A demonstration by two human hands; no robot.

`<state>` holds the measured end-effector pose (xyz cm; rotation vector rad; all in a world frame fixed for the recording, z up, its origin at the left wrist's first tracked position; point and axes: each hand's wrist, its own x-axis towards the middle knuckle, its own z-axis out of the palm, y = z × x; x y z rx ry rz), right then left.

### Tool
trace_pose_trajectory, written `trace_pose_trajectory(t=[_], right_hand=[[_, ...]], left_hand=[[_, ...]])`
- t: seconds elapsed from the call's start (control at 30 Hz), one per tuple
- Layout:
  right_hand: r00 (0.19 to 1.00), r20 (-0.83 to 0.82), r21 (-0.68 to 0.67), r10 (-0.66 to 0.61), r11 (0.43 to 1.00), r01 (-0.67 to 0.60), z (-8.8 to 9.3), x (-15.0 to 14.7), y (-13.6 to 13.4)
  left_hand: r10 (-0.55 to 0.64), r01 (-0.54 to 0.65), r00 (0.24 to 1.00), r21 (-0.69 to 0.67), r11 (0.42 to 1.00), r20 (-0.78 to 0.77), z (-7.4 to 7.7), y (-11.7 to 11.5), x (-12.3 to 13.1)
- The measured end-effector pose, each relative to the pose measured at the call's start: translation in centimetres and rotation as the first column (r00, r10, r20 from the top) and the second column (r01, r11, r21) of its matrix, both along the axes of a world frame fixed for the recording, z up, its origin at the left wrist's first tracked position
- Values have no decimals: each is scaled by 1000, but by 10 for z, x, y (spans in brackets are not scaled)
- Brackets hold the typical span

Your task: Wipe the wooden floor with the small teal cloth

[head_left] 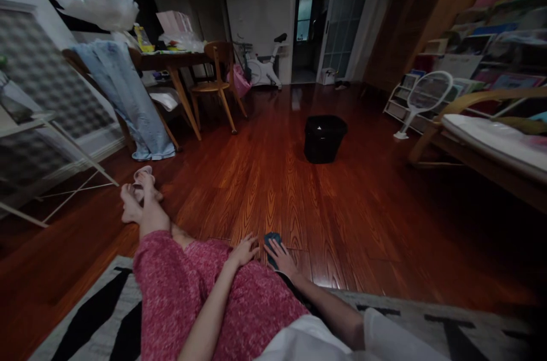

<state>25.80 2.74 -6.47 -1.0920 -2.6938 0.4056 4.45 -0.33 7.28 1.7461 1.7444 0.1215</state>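
My right hand lies on a small dark teal piece that looks like folded cloth on the wooden floor. Its fingers are spread flat, covering part of the cloth. Just left of it, my left hand rests at the edge of my pink trousers, fingers apart and nothing in them. A small gap separates the two hands. Whatever lies under my right palm is hidden.
Ahead on the reddish floor stands a black bin. A wooden chair, a table and hanging jeans are at left. A white racket-shaped object and wooden seat stand right. Beneath me is a patterned rug.
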Motion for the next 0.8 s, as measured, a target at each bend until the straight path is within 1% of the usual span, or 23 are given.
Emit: trace_pose_trajectory(t=[0.07, 0.1, 0.13, 0.2, 0.27, 0.3, 0.33, 0.4, 0.47, 0.53, 0.6, 0.63, 0.67, 0.7, 0.73, 0.8], right_hand=[[998, -10, -6, 64, 998, -64, 7, 5, 10], [998, -20, 1, 59, 998, -59, 10, 14, 15], [999, -28, 11, 28, 1000, -27, 11, 27, 21], [994, -30, 33, -103, 994, 104, 10, 65, 33], [956, -20, 63, -291, 954, 292, 6, 113, 42], [920, -16, 80, -393, 916, 393, 3, 139, 45], [871, -15, 98, -492, 866, 491, 0, 164, 46], [751, -14, 126, -660, 744, 656, -6, 209, 44], [632, -21, 140, -775, 623, 769, -12, 240, 37], [530, -35, 141, -847, 521, 842, -18, 250, 28], [448, -53, 130, -892, 439, 889, -22, 239, 20], [426, -63, 123, -903, 416, 901, -24, 228, 17], [424, -72, 116, -903, 415, 903, -25, 214, 14], [451, -79, 110, -889, 442, 890, -26, 197, 11], [506, -85, 107, -858, 498, 861, -26, 179, 9], [667, -86, 101, -740, 659, 745, -25, 140, 5]], left_hand=[[2, -2, 1000, -3, 1000, -7, 2, 0, 1], [3, -3, 1000, -4, 1000, -8, 3, 0, 1], [3, -4, 1000, -8, 1000, -10, 3, -1, 1], [4, -5, 1000, -12, 1000, -11, 3, -1, 1], [4, -4, 1000, -6, 1000, 1, 1, 0, 1], [3, -3, 1000, -2, 1000, 11, 1, 0, 0], [5, -5, 1000, 0, 1000, 20, 0, 0, 0], [9, -9, 999, 0, 1000, 35, -2, 1, -1], [8, -8, 999, -3, 1000, 34, -2, 2, 0], [-1, 1, 1000, -4, 1000, 24, -1, 3, 0], [-10, 10, 1000, -8, 1000, 11, 1, 3, 1], [-13, 13, 1000, -10, 1000, 7, 1, 3, 2], [-15, 15, 1000, -10, 1000, 5, 2, 3, 2], [-16, 16, 1000, -9, 1000, 3, 3, 2, 2], [-16, 16, 1000, -7, 1000, 4, 3, 2, 2], [-14, 14, 1000, -5, 1000, 7, 3, 2, 1]])
